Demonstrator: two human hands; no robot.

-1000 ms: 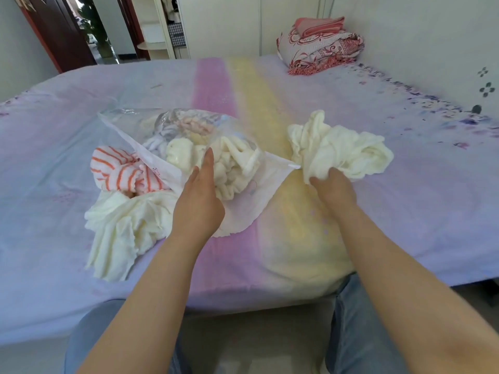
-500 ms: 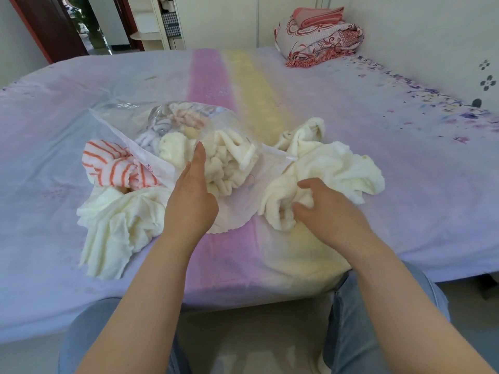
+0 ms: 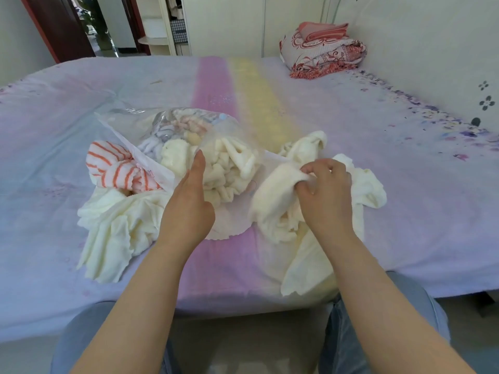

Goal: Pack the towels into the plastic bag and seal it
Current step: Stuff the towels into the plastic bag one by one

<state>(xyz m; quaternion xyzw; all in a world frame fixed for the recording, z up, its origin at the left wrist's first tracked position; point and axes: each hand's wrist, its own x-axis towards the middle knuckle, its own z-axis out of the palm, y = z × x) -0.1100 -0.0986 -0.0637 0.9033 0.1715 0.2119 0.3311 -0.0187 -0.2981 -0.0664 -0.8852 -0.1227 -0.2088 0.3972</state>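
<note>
A clear plastic bag (image 3: 135,122) lies on the bed with its mouth towards me, stuffed with several cream and pastel towels. My left hand (image 3: 189,203) holds the bag's near rim, index finger straight along the opening. My right hand (image 3: 324,193) grips a bunched cream towel (image 3: 275,201) just right of the bag's mouth; part of it trails to the bed's front edge. An orange-striped towel (image 3: 116,168) and another cream towel (image 3: 116,228) lie left of the bag.
The bed (image 3: 405,171) has a lilac sheet with a pink and yellow band down the middle. Folded red-patterned bedding (image 3: 324,52) sits at the far right by the wall. My knees are below the bed's front edge. A doorway is at the far left.
My right hand pulled the cream towel from the right towards me and the bag's mouth, bunching it up. My left hand stayed on the bag's rim.
</note>
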